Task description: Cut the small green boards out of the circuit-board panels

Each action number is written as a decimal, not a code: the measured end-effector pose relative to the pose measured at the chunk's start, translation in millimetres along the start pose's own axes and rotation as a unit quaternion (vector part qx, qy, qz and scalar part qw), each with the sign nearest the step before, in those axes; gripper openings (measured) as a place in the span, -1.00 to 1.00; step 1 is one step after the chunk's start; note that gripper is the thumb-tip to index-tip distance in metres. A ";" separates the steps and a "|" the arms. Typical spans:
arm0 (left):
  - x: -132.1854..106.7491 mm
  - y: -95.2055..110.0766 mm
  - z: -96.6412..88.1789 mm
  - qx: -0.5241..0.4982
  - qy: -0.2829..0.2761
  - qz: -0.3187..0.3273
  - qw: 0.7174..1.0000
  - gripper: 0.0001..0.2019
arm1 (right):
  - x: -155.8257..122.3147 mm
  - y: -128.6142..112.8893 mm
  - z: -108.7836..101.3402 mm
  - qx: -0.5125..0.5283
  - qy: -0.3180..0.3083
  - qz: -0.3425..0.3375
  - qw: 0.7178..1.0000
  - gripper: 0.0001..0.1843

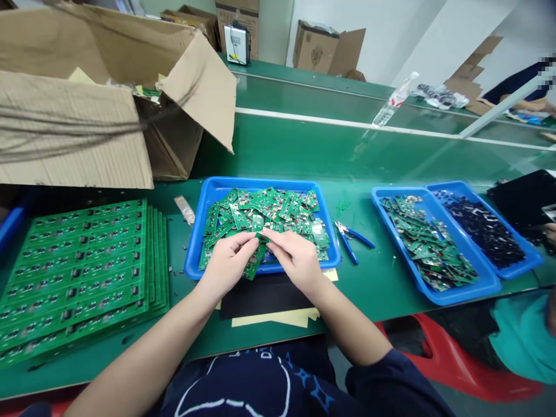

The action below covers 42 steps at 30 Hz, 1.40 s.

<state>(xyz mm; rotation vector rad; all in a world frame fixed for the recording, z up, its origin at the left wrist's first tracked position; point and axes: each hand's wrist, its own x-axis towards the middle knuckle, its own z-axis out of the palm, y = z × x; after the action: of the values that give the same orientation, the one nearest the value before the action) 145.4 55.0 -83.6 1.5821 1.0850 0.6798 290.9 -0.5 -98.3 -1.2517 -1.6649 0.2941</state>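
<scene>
Both of my hands meet over the front rim of a blue tray [189, 255] heaped with small green circuit boards [271, 202]. My left hand [232, 255] is closed, pinching a green circuit board [252, 265] that hangs down between the hands. With its fingertips at the upper end of that board, my right hand [295, 255] is closed on it too. The fingers hide part of the board. Beneath the hands lies a black sheet [264, 298] over pale yellow paper [278, 318]. Blue-handled cutters [351, 238] rest open to the right of the tray.
At left are stacked green circuit panels [82, 260], with a large open cardboard box [65, 133] behind. Rightward stand a blue tray of boards [447, 298] and a blue tray of black parts [527, 263]. A bottle [393, 103] stands farther back. Another person's teal sleeve [523, 336] shows at right.
</scene>
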 end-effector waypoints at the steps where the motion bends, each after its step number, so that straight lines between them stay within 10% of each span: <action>1: -0.1 -0.1 0.3 0.009 -0.001 0.007 1.000 -0.72 | -0.2 -0.6 0.6 -0.001 0.004 -0.002 1.000 -0.72; 42: -5.0 8.4 5.0 0.054 -0.034 0.034 0.997 -0.76 | -0.6 6.4 7.5 -0.072 0.001 -0.041 0.997 -0.80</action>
<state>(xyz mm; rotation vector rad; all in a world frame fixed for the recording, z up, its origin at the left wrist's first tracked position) 150.1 48.0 -76.5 1.7286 1.0365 0.6161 288.6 4.4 -106.5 -1.2842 -1.7557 0.1248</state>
